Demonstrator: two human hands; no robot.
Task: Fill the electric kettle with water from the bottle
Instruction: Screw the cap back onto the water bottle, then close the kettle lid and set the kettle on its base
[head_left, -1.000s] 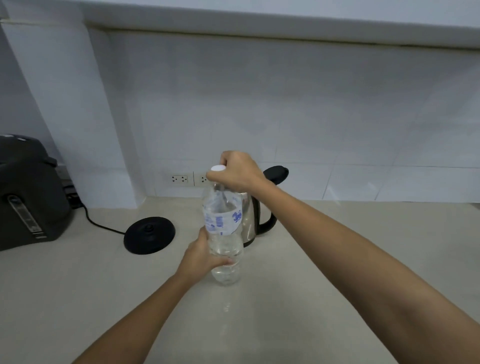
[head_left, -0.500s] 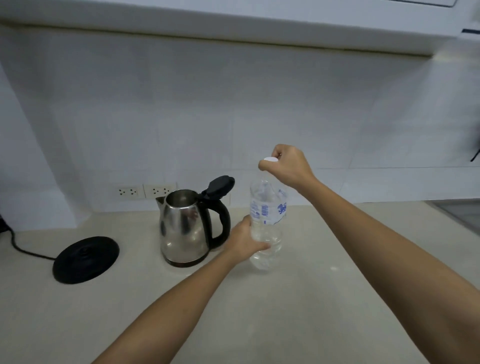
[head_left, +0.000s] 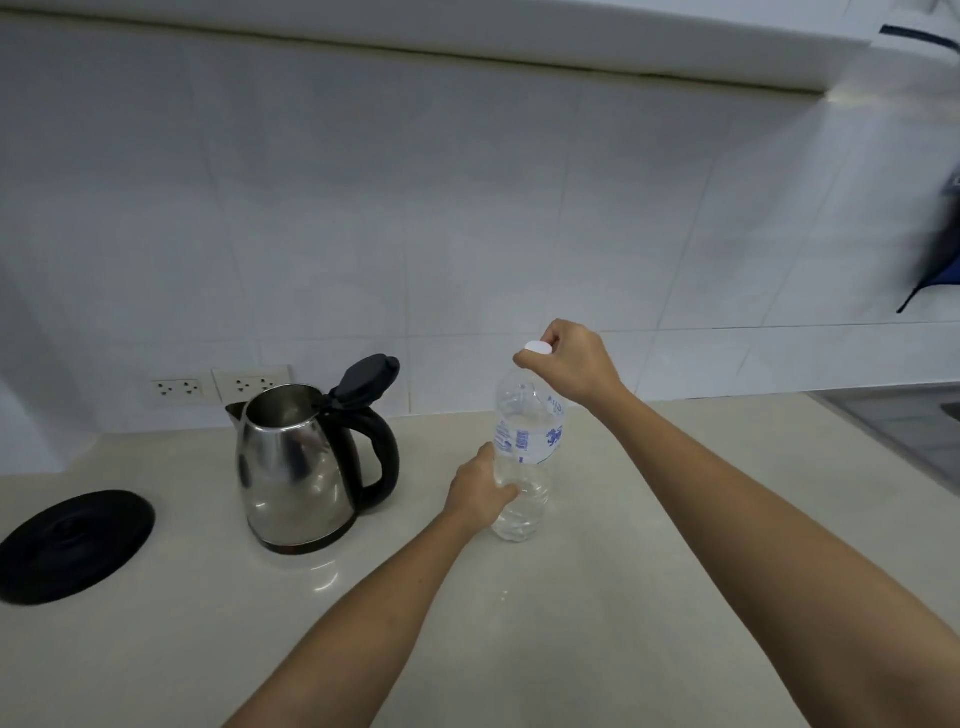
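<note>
A clear plastic water bottle with a blue-printed label stands upright on the counter, only its lower part holding water. My left hand grips its lower body. My right hand pinches the white cap at the bottle's top. Left of the bottle stands the steel electric kettle, with a black handle and its black lid flipped open. The kettle is off its black round base, which lies further left.
The beige counter runs under everything, backed by a white tiled wall with two sockets. A dark sink edge shows at far right, and a blue cloth hangs above it.
My view has swung right, so the kettle now shows to the left of the bottle and the black appliance has left the frame. Both hands keep their holds on the bottle and cap.
</note>
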